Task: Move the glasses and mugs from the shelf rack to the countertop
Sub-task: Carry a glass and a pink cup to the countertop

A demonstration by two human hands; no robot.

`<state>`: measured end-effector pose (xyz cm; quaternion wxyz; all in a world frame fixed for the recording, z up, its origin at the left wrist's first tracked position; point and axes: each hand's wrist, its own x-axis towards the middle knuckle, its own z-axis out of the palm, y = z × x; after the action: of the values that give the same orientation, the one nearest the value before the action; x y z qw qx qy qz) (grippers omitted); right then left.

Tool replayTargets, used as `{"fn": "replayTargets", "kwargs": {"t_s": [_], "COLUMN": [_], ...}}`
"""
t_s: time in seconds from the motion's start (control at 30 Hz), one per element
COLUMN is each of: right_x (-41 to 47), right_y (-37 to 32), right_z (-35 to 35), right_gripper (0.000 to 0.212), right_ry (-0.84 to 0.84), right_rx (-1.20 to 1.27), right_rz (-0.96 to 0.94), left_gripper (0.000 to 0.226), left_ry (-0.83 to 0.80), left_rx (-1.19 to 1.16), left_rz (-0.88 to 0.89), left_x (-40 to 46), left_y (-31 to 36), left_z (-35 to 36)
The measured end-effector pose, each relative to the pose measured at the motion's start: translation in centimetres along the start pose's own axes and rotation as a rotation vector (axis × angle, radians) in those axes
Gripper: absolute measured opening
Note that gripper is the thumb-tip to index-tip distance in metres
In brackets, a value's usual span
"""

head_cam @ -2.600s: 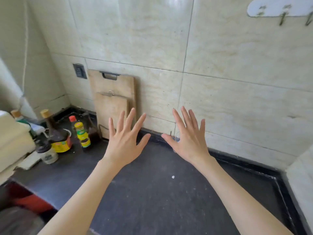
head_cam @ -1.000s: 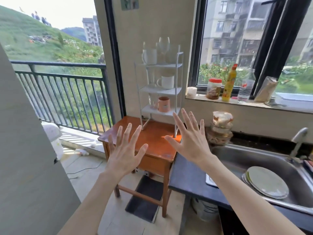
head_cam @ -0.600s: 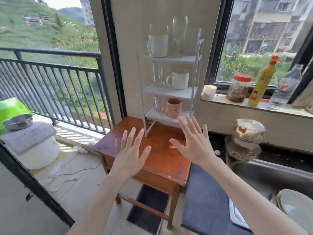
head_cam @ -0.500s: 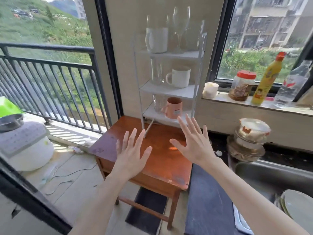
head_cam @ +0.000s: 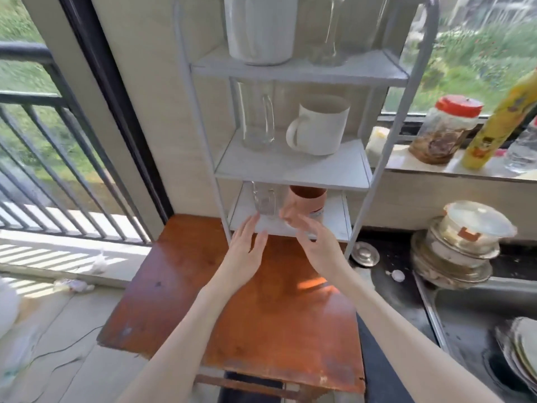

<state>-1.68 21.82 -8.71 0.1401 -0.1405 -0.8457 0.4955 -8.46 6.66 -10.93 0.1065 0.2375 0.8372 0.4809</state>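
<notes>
In the head view, both bare hands reach forward over the reddish-brown wooden surface (head_cam: 261,309) toward the lowest tier of the white metal three-tier shelf rack (head_cam: 290,170). The left hand (head_cam: 247,251) is released, its fingers straight and together, fingertips at the front edge of that bottom shelf, holding nothing. The right hand (head_cam: 313,242) is likewise released, fingers extended and somewhat blurred, pointing up and leftward; whether they touch anything I cannot tell. Just beyond the left hand's fingertips stands a small clear glass mug (head_cam: 263,199), and just beyond the right hand's fingers stands a salmon-pink ceramic mug (head_cam: 308,200), both on the bottom shelf. Higher above the hands, the middle shelf carries a tall clear glass mug (head_cam: 257,117) and, to its right, a white ceramic mug (head_cam: 319,126) with its handle turned left. On the top shelf stand another large white mug (head_cam: 260,27) and a clear stemmed glass (head_cam: 327,33). To the right of the right hand lies the dark countertop (head_cam: 389,286), which bears a stack of bowls (head_cam: 459,245).
</notes>
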Motion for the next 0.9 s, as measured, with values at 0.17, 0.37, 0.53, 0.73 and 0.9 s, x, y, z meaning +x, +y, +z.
{"fn": "replayTargets", "kwargs": {"t_s": [0.17, 0.37, 0.53, 0.73, 0.9], "right_x": [2.5, 4.5, 5.0, 4.7, 2.3], "right_y": [0.4, -0.4, -0.2, 0.5, 2.0], "right_z": [1.5, 2.5, 3.3, 3.3, 2.4], "right_gripper": [0.024, 0.024, 0.024, 0.018, 0.018], "right_ry": [0.002, 0.091, 0.146, 0.218, 0.352], "right_rx": [0.265, 0.586, 0.635, 0.575, 0.439], "right_rz": [0.161, 0.289, 0.344, 0.363, 0.393], "left_gripper": [0.051, 0.033, 0.027, 0.045, 0.041], "left_ry": [-0.05, -0.054, -0.034, 0.016, 0.088], "left_rx": [-0.217, -0.413, -0.577, -0.452, -0.41], "left_rz": [-0.026, -0.044, -0.123, -0.193, -0.168], "left_x": [3.8, 7.1, 8.3, 8.0, 5.7], "left_y": [-0.4, 0.1, -0.1, -0.6, -0.1], "left_z": [0.1, 0.5, 0.2, -0.7, -0.3]}}
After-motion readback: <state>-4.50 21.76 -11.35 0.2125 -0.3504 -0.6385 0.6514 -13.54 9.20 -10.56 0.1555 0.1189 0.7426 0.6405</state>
